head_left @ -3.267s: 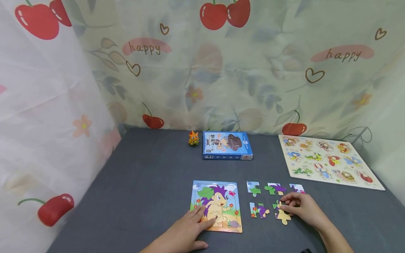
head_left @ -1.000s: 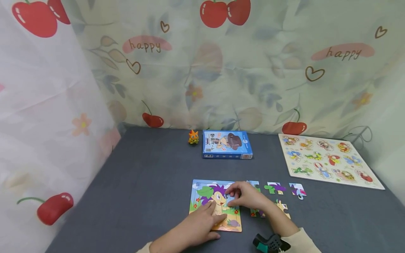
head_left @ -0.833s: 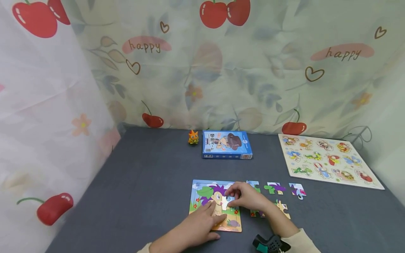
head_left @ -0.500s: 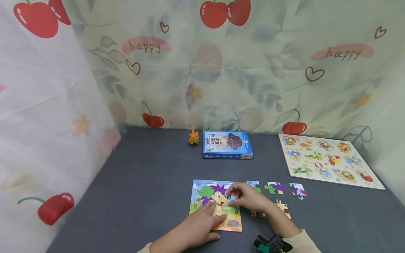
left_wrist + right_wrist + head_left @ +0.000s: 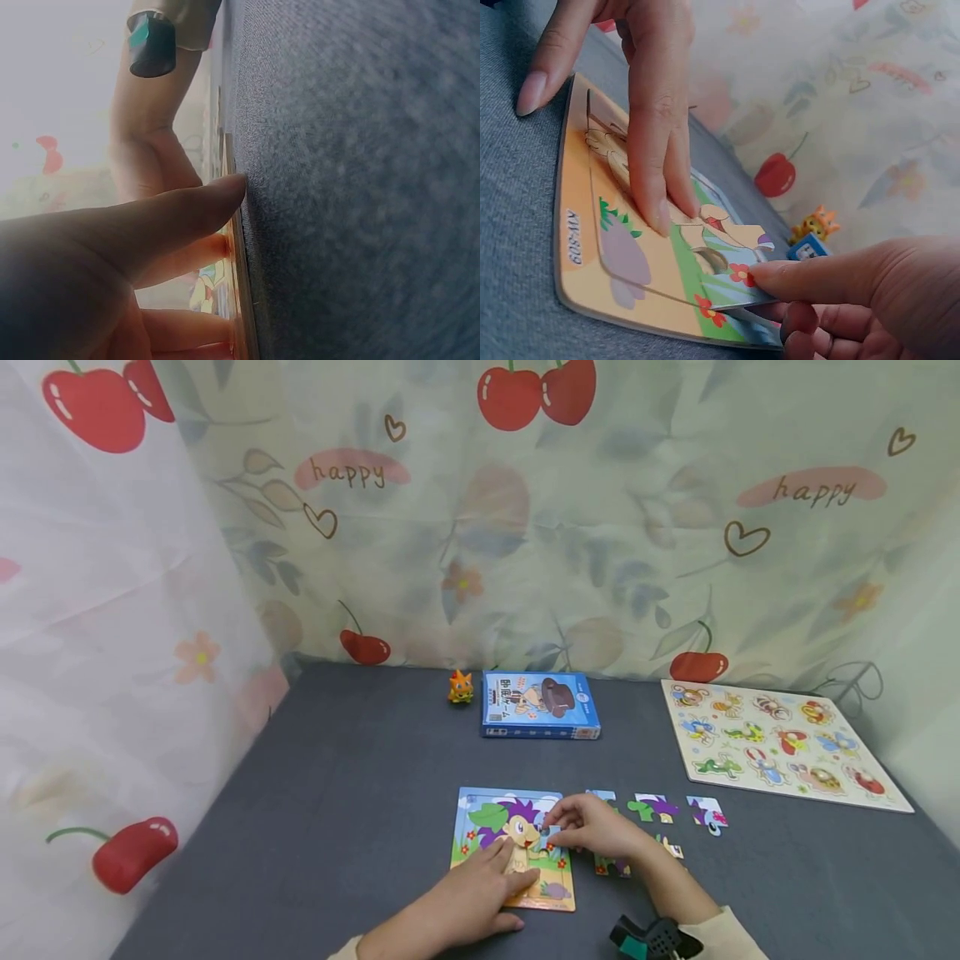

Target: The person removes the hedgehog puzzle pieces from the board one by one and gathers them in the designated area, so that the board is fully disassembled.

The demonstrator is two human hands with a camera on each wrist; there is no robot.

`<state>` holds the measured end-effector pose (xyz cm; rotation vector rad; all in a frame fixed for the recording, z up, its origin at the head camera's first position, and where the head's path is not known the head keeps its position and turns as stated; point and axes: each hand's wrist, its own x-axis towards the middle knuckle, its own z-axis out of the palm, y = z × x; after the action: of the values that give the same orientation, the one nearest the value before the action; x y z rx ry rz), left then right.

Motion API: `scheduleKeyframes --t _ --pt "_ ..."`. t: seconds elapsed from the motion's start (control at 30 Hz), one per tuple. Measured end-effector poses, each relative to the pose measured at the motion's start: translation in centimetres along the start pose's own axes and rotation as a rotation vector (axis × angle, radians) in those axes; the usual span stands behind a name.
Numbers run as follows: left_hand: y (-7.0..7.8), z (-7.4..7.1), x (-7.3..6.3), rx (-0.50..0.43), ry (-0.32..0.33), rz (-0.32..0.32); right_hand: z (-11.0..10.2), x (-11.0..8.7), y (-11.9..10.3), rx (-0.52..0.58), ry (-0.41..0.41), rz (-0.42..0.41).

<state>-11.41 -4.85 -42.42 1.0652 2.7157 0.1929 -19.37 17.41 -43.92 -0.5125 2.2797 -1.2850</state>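
Note:
A square jigsaw board [image 5: 555, 893] with a purple-haired hedgehog picture lies on the dark table. My left hand [image 5: 480, 889] presses on its lower middle with fingers extended; the thumb reaches down by the front edge in the left wrist view. At the board's right side, my right hand [image 5: 600, 827] pinches a jigsaw piece [image 5: 739, 274] with a red flower on it between thumb and fingers. That piece sits tilted, its near edge raised from the board in the right wrist view. Loose jigsaw pieces, such as a green-and-purple one [image 5: 652, 807], lie just right, partly behind the right hand and forearm.
A blue box [image 5: 540, 706] and a small orange toy figure [image 5: 461, 687] stand at the back. To the right lies a wooden insect puzzle board [image 5: 787, 743]. Printed curtains [image 5: 420, 552] enclose the table. A black device [image 5: 652, 937] is strapped at the right wrist.
From a loose piece on the table, my right hand has moved left to the board and now pinches a piece there. My left hand has shifted slightly right, farther over the board.

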Motion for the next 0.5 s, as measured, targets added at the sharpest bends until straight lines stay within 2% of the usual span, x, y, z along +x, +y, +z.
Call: scheduleKeyframes --t 0.37,0.5 --pt "0.03 -0.06 0.12 -0.023 -0.028 -0.01 -0.43 -0.31 0.13 0.067 0.038 0.057" --pt "0.09 0.04 0.09 -0.004 -0.016 -0.005 -0.96 -0.81 0.24 0.073 0.032 0.031"
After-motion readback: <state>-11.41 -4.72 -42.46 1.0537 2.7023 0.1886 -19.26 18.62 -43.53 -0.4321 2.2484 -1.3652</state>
